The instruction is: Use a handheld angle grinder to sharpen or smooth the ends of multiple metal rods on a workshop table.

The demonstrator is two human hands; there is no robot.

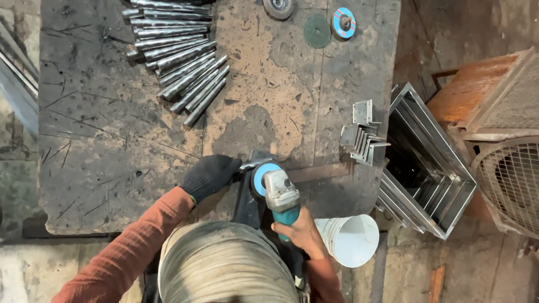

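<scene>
My left hand (pixel 210 175), in a black glove, presses on a small metal piece (pixel 255 162) at the near edge of the steel worktable (pixel 97 148). My bare right hand (pixel 302 233) grips the teal handle of an angle grinder (pixel 279 195). Its blue disc (pixel 259 177) stands against the metal piece, right beside the gloved fingers. A dark bracket or vise below the piece is partly hidden by the grinder.
Several metal rods (pixel 176 48) lie in a row at the far left of the table. Grinding discs (pixel 317 30) lie at the far edge. Stacked angle brackets (pixel 362 138) sit at right, beside metal frames (pixel 428 172), a white bucket (pixel 354 239) and a caged fan (pixel 523 183).
</scene>
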